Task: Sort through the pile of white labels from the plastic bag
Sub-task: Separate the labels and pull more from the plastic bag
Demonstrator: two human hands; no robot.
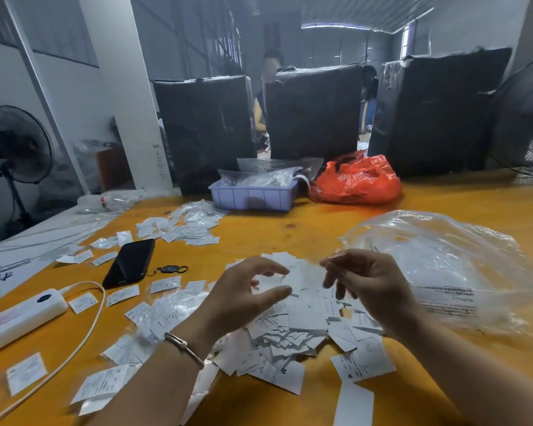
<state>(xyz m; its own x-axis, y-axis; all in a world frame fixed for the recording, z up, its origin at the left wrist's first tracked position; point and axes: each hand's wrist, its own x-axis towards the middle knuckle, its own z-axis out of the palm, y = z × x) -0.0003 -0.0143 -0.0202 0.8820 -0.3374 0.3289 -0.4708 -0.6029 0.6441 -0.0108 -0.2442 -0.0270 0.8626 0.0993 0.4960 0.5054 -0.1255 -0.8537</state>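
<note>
Both hands hover above the heaped pile of small white paper labels (293, 327) on the orange-yellow wooden table (259, 229). The left hand (243, 293) is held open, thumb and fingers curved apart and gripping nothing. The right hand (366, 278) has its fingers loosely curled with the tips drawn near each other; whether a label is pinched between them cannot be told — the hand is blurred.

The crumpled clear plastic bag (443, 265) lies just right of the pile, mouth toward it, apparently emptied. More labels lie scattered left of the pile, some in small clear sleeves. A black smartphone (130, 262) with a key ring rests to the pile's far left, and a white power strip (19, 315) beyond that. A lilac plastic tray (253, 196) and a red plastic bag (357, 182) stand behind the pile.

Judgement: sorting has barely begun — the heap is unordered. Recommended practice:
- Spread the heap thin with flat fingertips so size letters show.
- Lift one label at a time by an edge.
- Keep sorted groups well apart from the scattered sleeved labels and from the bag.
</note>
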